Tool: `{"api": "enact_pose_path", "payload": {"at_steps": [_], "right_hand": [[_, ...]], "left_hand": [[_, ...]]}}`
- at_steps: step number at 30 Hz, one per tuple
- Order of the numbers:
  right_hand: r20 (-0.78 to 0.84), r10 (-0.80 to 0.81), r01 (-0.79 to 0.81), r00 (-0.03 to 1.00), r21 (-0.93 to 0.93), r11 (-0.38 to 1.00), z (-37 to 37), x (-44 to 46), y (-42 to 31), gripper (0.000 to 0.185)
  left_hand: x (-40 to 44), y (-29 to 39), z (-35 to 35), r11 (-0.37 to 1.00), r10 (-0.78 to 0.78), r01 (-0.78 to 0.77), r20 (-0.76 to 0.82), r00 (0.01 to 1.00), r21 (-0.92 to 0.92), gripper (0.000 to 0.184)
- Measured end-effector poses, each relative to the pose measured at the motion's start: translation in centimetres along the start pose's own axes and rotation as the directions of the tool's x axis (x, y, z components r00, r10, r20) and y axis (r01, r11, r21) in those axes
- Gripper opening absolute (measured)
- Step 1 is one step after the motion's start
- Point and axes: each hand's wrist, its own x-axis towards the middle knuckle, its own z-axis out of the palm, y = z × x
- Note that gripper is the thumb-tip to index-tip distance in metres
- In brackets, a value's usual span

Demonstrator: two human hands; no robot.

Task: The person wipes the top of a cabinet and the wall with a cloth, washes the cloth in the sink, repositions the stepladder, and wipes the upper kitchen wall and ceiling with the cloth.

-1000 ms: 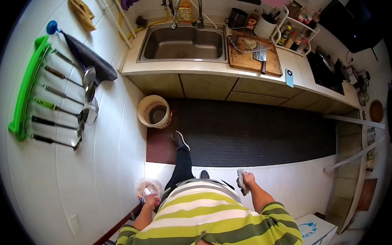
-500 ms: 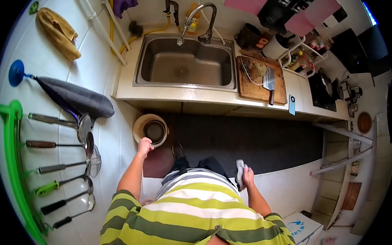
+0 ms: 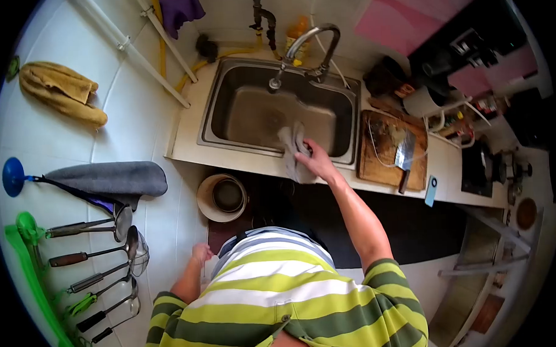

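Note:
My right hand (image 3: 317,162) grips a grey cloth (image 3: 294,153) at the front rim of the metal sink (image 3: 204,134). Part of the cloth reaches over the rim, and part hangs down in front of the counter edge. The curved faucet (image 3: 313,34) rises behind the basin. Low beside my body, my left hand (image 3: 201,254) has its fingers curled in, with nothing seen in it. A pale bucket (image 3: 207,203) with a dark round inside stands on the floor ahead of that hand.
Right of the sink, a wooden cutting board (image 3: 375,161) carries a cleaver (image 3: 405,154) and food scraps. A blue phone-like object (image 3: 431,191) lies at the counter edge. Ladles (image 3: 132,243) and a grey towel (image 3: 116,179) hang on the left wall. A dark mat (image 3: 384,225) covers the floor.
My right hand has brought the grey cloth from beside my body forward to the sink's front rim. My left hand has drawn back from near the bucket toward my side. The view has shifted.

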Motion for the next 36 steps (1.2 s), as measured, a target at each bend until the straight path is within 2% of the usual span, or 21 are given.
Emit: {"api": "enact_pose_path", "payload": {"at_steps": [1,2,4,5,7,8,10,11,13,14,16,18,20,23,25,29,31,32,34,35,36], "right_hand": [[0.038,-0.029,0.028,0.999,0.012,1.0,0.1,1.9,-0.5,0.058],[0.078,-0.037,0.034,0.996,0.039,0.999,0.5,6.2,0.6,0.058],[-0.04,0.107,-0.112,0.993,-0.147,0.983,0.6,10.5,3.1,0.053],[-0.003,0.122,-0.121,0.993,-0.13,0.984,1.9,12.8,6.0,0.053],[-0.194,0.233,-0.276,0.953,-0.233,0.933,0.9,14.8,10.2,0.047],[-0.165,0.259,-0.293,0.951,-0.234,0.927,1.9,16.0,13.2,0.047],[0.133,0.631,-0.64,0.765,0.038,0.768,1.0,16.1,16.7,0.036],[0.141,0.652,-0.66,0.745,0.013,0.751,1.5,16.1,20.2,0.036],[0.11,0.443,-0.414,0.89,-0.219,0.884,1.8,15.0,24.0,0.034],[0.108,0.464,-0.43,0.879,-0.236,0.871,1.6,15.3,23.3,0.034],[-0.201,0.219,-0.271,0.955,-0.284,0.92,-0.1,14.5,17.1,0.034],[-0.401,-0.015,-0.133,0.916,-0.34,0.931,-1.6,15.5,12.1,0.041],[-0.513,-0.103,-0.084,0.852,-0.329,0.941,-3.6,17.0,5.5,0.052],[-0.543,-0.155,-0.05,0.825,-0.345,0.937,-4.9,20.4,2.0,0.061],[-0.527,-0.124,-0.076,0.841,-0.342,0.937,-4.6,22.2,1.8,0.061],[-0.344,0.065,-0.169,0.937,-0.282,0.945,-3.4,23.3,3.1,0.065],[-0.349,0.093,-0.147,0.932,-0.132,0.98,-3.5,21.9,1.8,0.065],[-0.527,-0.063,0.027,0.848,-0.076,0.997,-3.0,21.6,3.8,0.061],[-0.658,-0.127,-0.12,0.742,-0.317,0.941,-3.0,20.6,7.6,0.058],[-0.643,0.017,-0.185,0.766,-0.196,0.963,-2.2,20.2,10.3,0.049],[-0.501,0.148,-0.276,0.853,-0.191,0.942,-1.4,19.9,10.0,0.039]], "left_hand": [[1.3,-1.8,-0.8,0.999,0.0,0.0,-0.001,1.0,-0.041,0.017],[0.9,-3.2,-0.8,0.987,-0.11,0.098,-0.088,0.99,-0.13,0.017],[-0.6,-2.8,-0.4,0.961,-0.209,0.176,-0.14,0.968,-0.214,0.018],[-2.8,-1.6,-0.2,0.945,-0.249,0.215,-0.115,0.962,-0.245,0.018],[-3.2,0.4,0.8,0.933,-0.263,0.234,-0.072,0.962,-0.274,0.018],[-1.9,0.5,1.0,0.953,-0.188,0.17,-0.048,0.981,-0.25,0.017],[-1.6,3.8,3.1,0.961,0.046,-0.061,-0.061,0.997,-0.271,0.016],[-1.9,7.3,5.5,0.935,0.135,-0.163,-0.11,0.985,-0.314,0.015],[-3.1,11.2,7.1,0.953,0.164,-0.186,-0.108,0.981,-0.241,0.018],[-1.9,13.2,8.0,0.947,0.237,-0.246,-0.07,0.969,-0.206,0.017],[-1.9,17.2,9.3,0.907,0.408,-0.409,-0.029,0.912,-0.103,0.017],[-1.6,21.3,10.7,0.891,0.454,-0.453,0.014,0.891,-0.045,0.017],[-1.1,25.5,11.6,0.713,0.684,-0.686,0.076,0.726,0.142,0.018],[0.7,29.9,12.5,0.676,0.701,-0.717,0.153,0.697,0.17,0.02],[2.4,32.7,13.6,0.669,0.723,-0.736,0.138,0.677,0.102,0.02],[4.4,38.6,15.8,0.662,0.744,-0.749,0.144,0.653,-0.024,0.02],[5.2,41.0,16.7,0.713,0.699,-0.695,0.174,0.694,-0.091,0.02],[5.9,42.2,17.3,0.75,0.661,-0.644,0.212,0.72,-0.152,0.02],[8.6,44.2,18.9,0.804,0.591,-0.545,0.22,0.776,-0.239,0.02],[10.0,44.7,19.7,0.839,0.52,-0.439,0.241,0.819,-0.32,0.021],[11.6,45.3,20.6,0.858,0.473,-0.381,0.242,0.847,-0.343,0.024]]}}
